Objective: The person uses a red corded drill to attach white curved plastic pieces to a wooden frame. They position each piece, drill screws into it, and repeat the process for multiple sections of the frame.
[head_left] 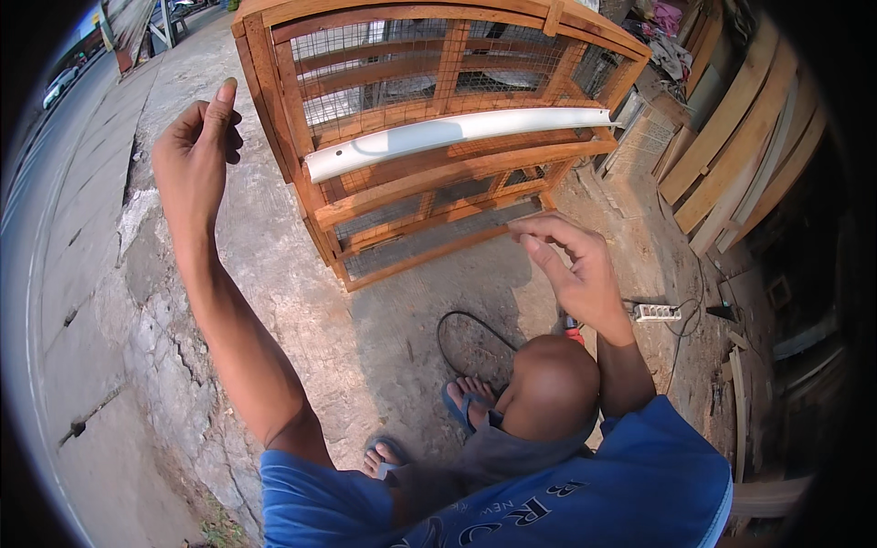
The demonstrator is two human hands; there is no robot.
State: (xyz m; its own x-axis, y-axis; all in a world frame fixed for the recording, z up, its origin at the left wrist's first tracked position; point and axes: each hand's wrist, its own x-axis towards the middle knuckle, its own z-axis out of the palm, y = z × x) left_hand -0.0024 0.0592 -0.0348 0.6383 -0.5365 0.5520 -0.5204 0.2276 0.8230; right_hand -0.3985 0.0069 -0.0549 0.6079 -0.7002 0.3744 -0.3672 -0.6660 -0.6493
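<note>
My left hand (194,151) is raised left of a wooden cage (457,68), apart from it. Its thumb points up and its fingers are curled in; whatever they may hold is hidden. Near the cage's lower right corner is my right hand (577,272), thumb and forefinger brought together in a pinch. Anything between those fingertips is too small to make out. The orange-brown cage has wire mesh panels. A long white trough (438,137), with a small dark hole near its left end, lies across its front above a wooden rail (438,187).
A black cable (454,317) loops on the concrete by my sandalled feet. Partly hidden by my knee is a red tool (573,332). A white power strip (658,313) lies at right. Wooden planks (726,128) lean farther right. A road (50,164) runs along the left.
</note>
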